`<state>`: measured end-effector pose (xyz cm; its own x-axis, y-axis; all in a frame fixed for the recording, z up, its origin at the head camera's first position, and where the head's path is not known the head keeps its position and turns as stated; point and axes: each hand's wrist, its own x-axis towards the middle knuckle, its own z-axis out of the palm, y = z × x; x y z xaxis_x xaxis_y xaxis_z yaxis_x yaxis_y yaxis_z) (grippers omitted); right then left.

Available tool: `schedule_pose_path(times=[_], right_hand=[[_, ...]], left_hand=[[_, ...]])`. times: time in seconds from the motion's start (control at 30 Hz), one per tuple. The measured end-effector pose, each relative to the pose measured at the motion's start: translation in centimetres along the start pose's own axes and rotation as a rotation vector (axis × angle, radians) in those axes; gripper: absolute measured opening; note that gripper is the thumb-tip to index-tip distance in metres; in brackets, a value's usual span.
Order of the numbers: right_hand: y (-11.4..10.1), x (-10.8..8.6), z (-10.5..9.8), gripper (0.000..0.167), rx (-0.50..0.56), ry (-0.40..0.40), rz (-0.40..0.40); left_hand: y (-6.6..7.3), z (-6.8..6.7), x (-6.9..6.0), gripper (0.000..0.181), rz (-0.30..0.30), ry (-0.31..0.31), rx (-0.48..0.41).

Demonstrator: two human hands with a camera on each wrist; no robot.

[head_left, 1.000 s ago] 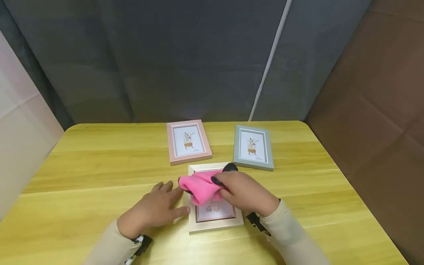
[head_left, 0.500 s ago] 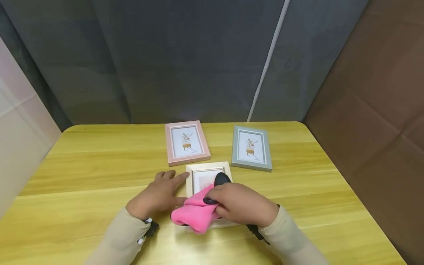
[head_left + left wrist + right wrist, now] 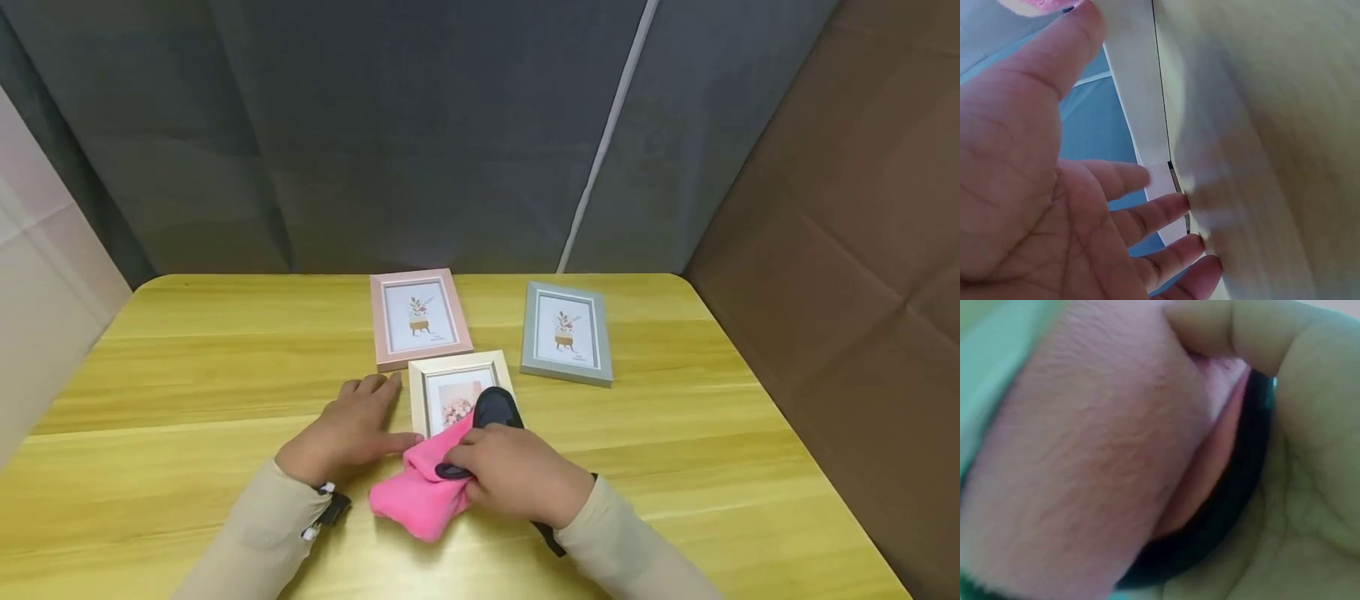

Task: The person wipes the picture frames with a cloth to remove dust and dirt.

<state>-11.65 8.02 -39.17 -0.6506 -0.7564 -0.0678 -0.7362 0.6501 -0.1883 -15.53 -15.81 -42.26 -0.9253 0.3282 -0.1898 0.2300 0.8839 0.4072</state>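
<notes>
My right hand (image 3: 517, 475) grips a folded pink cloth (image 3: 423, 496) with black edging, which lies over the lower part of a cream picture frame (image 3: 457, 363). Above the cloth, a pink flower picture shows inside that frame; its bottom edge is hidden. In the right wrist view the cloth (image 3: 1097, 456) fills the space beside my thumb and palm. My left hand (image 3: 348, 429) lies at the frame's left side, fingers extended on the table and thumb near the frame's edge and the cloth. In the left wrist view its fingertips touch the tabletop.
A pink picture frame (image 3: 384, 325) lies behind the cream one, very close to its back edge. To the right lies a grey-green picture frame (image 3: 531, 333). The wooden table (image 3: 712, 442) ends at a dark curtain behind, with a brown panel (image 3: 847, 208) on the right.
My right hand has drawn the cloth down and left across the cream frame, uncovering its flower picture. The cream frame has shifted slightly up and left, closer to the pink one.
</notes>
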Motion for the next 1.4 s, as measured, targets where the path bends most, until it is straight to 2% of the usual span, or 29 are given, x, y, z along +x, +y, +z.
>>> schedule_pose_path(times=[0.1,0.2,0.3,0.4,0.57,0.67,0.73,0.93,1.07,1.2,1.4], right_hand=[[0.9,-0.4,-0.7,0.012,0.014,-0.041,0.092],[1.7,-0.8,-1.3,0.008,-0.012,-0.049,0.181],[1.9,-1.0,-1.5,0.008,-0.055,-0.053,0.211],[1.3,-0.8,-1.2,0.009,-0.075,-0.043,0.149],[-0.1,-0.3,0.0,0.018,-0.078,0.033,-0.054],[-0.5,-0.1,0.3,0.025,-0.071,0.045,-0.072],[-0.4,-0.2,0.1,0.024,-0.061,0.028,-0.026],[1.1,-0.9,-1.2,0.010,-0.089,-0.035,0.213],[1.6,-1.0,-1.4,0.012,-0.129,-0.049,0.285],[1.2,-0.8,-1.0,0.013,-0.127,-0.071,0.229],[-0.2,-0.3,-0.1,0.019,-0.127,-0.014,0.009]], left_hand=[[0.2,0.1,-0.2,0.092,0.001,-0.016,0.014],[0.4,0.1,-0.4,0.082,0.014,-0.024,0.027],[0.5,0.1,-0.6,0.079,0.023,-0.018,0.035],[0.5,0.1,-0.6,0.079,0.025,-0.019,0.040],[0.5,0.3,-0.7,0.080,0.027,-0.019,0.054],[0.5,0.2,-0.8,0.079,0.024,-0.015,0.062],[0.5,0.2,-0.8,0.079,0.018,-0.018,0.060],[0.5,0.2,-0.9,0.080,0.012,-0.025,0.046],[0.4,0.3,-0.8,0.080,0.004,-0.031,0.035],[0.4,0.4,-0.8,0.080,-0.005,-0.036,0.035],[0.6,0.3,-0.9,0.080,0.011,-0.025,0.041]])
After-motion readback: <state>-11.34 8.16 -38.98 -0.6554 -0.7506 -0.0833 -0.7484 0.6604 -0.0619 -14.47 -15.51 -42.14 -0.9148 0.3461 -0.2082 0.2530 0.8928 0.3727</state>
